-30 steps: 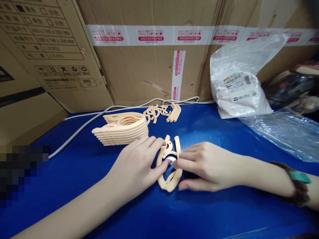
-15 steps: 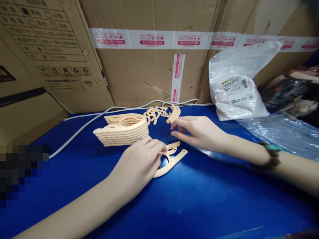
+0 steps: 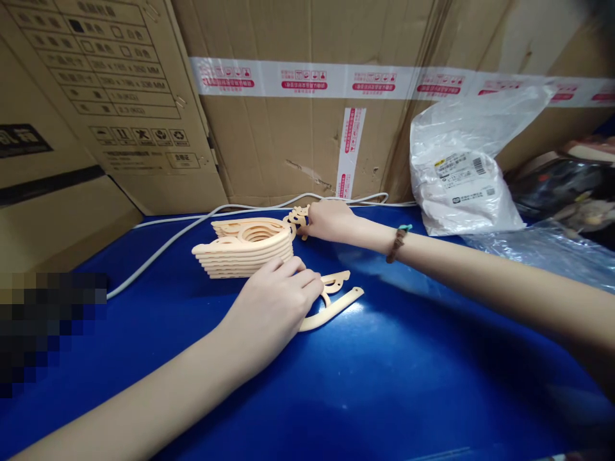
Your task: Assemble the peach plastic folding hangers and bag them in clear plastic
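Note:
My left hand is closed on a beige plastic folding hanger, which lies on the blue table surface with its two arms pointing right. Just beyond that hand is a neat stack of similar beige hangers. My right hand reaches across to a loose pile of small curved beige pieces, its fingers bent down into the pile's right side. Its fingertips are mostly hidden, so what they pinch cannot be made out. The curved beige bars beside the pile are covered by this hand.
Cardboard boxes wall off the back, and another box stands at the left. A white cable runs along the table's rear and left. At the right are a white plastic package and clear plastic wrap.
My right hand has moved left and away from me, from beside the curved bars to the pile of small pieces. The left hand keeps its hold on the hanger. The view has shifted slightly.

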Demonstrator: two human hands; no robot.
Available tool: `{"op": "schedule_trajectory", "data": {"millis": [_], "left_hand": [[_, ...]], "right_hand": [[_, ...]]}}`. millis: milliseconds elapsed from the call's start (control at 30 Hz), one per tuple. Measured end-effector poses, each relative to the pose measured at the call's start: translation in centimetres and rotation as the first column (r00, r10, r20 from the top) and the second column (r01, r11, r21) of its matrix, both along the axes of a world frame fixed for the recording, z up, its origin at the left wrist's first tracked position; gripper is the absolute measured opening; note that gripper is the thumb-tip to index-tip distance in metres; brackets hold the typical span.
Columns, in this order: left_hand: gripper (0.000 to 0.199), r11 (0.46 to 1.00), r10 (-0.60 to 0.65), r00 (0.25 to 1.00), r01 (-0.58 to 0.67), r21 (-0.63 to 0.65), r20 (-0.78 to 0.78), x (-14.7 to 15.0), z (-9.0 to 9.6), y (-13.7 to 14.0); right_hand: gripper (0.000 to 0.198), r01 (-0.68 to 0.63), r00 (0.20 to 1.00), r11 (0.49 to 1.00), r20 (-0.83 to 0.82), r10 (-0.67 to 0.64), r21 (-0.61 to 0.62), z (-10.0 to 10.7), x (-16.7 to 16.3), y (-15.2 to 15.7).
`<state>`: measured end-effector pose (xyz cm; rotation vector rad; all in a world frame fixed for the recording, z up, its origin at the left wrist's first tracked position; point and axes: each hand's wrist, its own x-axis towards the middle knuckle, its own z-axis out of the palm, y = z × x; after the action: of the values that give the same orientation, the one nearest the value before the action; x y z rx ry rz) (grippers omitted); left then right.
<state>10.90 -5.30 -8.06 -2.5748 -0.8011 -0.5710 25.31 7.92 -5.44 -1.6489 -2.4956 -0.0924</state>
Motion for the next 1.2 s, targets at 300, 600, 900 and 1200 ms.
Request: {"op": "schedule_trajectory", "data": {"millis": [300, 600, 900, 1200], "left_hand": [[0.015, 0.997, -0.012, 0.998, 0.017, 0.079, -0.061, -0.1, 0.4, 0.0], [0.015, 0.997, -0.003, 0.995, 0.010, 0.075, -0.099, -0.2, 0.8, -0.3], [0.010, 0.989, 0.082, 0.986, -0.099, -0.112, -0.145, 0.0, 1.2, -0.6], [0.018, 0.990, 0.094, 0.979, -0.110, -0.084, -0.180, 0.1, 1.4, -1.0]], "right_hand": [[0.023, -0.010, 0.945, 0.959, -0.316, -0.083, -0.283, 1.7, 0.2, 1.5], [0.019, -0.253, 0.595, 0.909, -0.794, -0.125, -0.332, 3.1, 5.8, -4.1], [0.017, -0.503, 0.136, 0.763, -0.909, -0.393, -0.406, -0.8, 10.1, -9.7], [0.020, -0.535, 0.153, 0.741, -0.910, -0.386, -0.405, -1.4, 10.4, -9.9]]}}
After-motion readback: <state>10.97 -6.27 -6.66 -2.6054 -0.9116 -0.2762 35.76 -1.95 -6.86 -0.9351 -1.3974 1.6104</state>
